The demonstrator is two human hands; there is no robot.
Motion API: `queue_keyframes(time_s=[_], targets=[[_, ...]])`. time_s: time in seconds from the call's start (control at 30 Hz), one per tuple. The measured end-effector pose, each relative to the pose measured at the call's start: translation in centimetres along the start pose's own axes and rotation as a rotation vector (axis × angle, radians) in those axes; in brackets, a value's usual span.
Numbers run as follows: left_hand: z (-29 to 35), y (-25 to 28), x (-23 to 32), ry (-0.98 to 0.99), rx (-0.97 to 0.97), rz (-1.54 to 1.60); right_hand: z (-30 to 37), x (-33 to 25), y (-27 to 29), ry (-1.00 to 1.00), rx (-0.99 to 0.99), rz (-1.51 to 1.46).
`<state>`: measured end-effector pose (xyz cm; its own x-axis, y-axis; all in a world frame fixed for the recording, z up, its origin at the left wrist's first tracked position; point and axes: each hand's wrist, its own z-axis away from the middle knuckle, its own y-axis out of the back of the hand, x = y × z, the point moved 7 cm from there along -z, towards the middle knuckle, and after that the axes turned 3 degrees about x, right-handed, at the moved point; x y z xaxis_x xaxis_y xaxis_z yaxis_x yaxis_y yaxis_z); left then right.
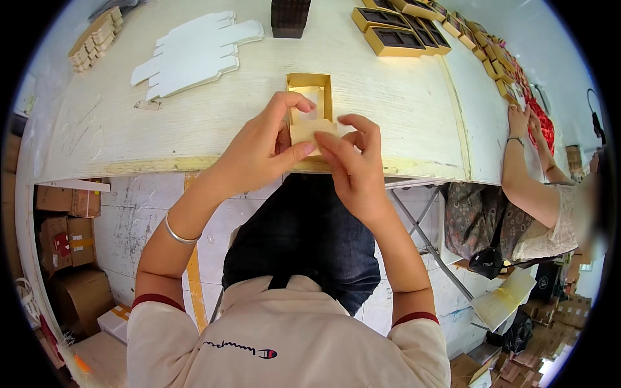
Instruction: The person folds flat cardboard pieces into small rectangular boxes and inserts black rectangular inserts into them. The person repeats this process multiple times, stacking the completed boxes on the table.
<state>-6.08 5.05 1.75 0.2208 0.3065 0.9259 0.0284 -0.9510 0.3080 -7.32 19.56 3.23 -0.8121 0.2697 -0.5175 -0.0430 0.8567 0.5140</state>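
Note:
A gold cardboard box point(328, 97), its top uncovered, lies in front of me near the table's edge, with a pale patch on its inner floor. Across its near end is a tan card flap point(309, 131); whether it is part of the box, I cannot tell. My left hand point(265, 142) curls around the box's left side, index finger over the inside and thumb at the flap's near edge. My right hand point(356, 158) pinches the flap's near right corner between bent fingers. Its thumb is mostly hidden.
Flat white box blanks point(194, 55) lie at the left, beside stacked pale card pieces point(96, 40). A dark stack point(290, 18) stands straight ahead. Gold boxes with dark inserts point(394, 40) sit at the far right. Another person's hands point(519, 121) work beside more boxes and red material point(542, 126).

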Motion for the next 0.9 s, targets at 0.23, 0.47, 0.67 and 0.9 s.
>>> queue_keyframes(time_s=[0.23, 0.47, 0.67, 0.9], targets=[[1.9, -0.8, 2.6, -0.430, 0.141, -0.518, -0.5, -1.5, -0.8, 0.227, -0.156, 0.295], [0.6, -0.9, 1.5, -0.208, -0.141, -0.528, -1.3, -0.2, -1.8, -0.014, -0.423, 0.166], [-3.3, 1.4, 3.5, -0.196, -0.194, -0.643, -1.8, 0.3, -1.7, 0.036, -0.583, 0.124], [-8.0, 2.3, -0.9, -0.376, -0.381, -0.553, -2.7, 0.0, 0.0, 0.084, -0.604, 0.090]])
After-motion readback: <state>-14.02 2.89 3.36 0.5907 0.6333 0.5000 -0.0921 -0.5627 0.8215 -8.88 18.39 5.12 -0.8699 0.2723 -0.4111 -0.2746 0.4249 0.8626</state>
